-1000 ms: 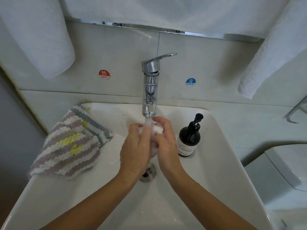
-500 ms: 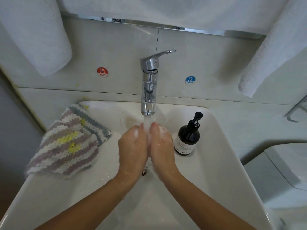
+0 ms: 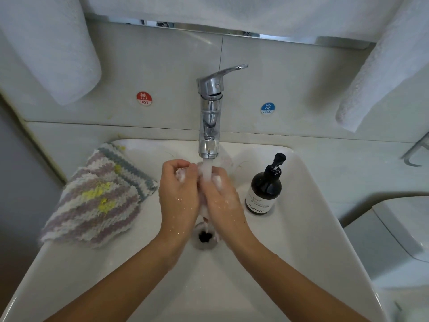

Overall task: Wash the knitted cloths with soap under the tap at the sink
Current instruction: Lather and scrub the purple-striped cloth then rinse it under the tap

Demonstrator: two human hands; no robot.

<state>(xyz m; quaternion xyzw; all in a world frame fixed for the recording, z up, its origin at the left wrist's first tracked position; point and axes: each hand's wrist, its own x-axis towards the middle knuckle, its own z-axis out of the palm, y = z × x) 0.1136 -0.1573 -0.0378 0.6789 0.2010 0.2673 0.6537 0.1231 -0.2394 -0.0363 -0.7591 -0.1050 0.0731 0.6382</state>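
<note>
Water from the tap (image 3: 209,117) runs over both hands, left hand (image 3: 178,194) and right hand (image 3: 222,196), fingers curled around white lather; whether cloth is inside I cannot tell. Striped knitted cloths (image 3: 97,196) lie folded on the sink (image 3: 301,228) rim, just beside the left hand, the nearer one.

Bare forearms, no sleeves; hands (image 3: 199,194) wet w/ suds, droplets.

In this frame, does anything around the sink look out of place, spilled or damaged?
Nothing is spilled or broken. One oddity: the knitted cloths lie stacked on the sink rim, their left edge hanging past it, while both hands rub something small and foamy under the tap.
</note>
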